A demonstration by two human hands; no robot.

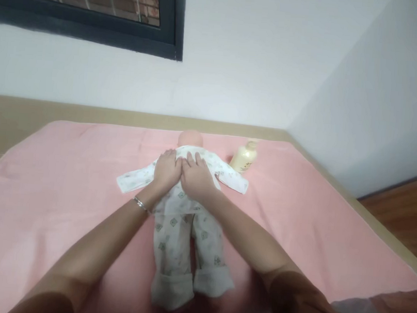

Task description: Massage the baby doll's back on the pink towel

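Note:
A baby doll in white patterned pyjamas lies stretched out, its bare head at the far end and its cuffed trouser legs toward me. My left hand rests flat on the upper part of the pyjama top, fingers pointing away from me. Beside it, my right hand also lies flat on the top, its thumb side touching the left hand. Both hands hide part of the doll's upper body. The sleeves spread out to either side. A silver bracelet circles my left wrist.
A cream bottle lies or leans past the right sleeve; I cannot tell which. Beneath everything is a pink sheet over a tan surface. White walls rise behind and at right, with a dark-framed window at upper left.

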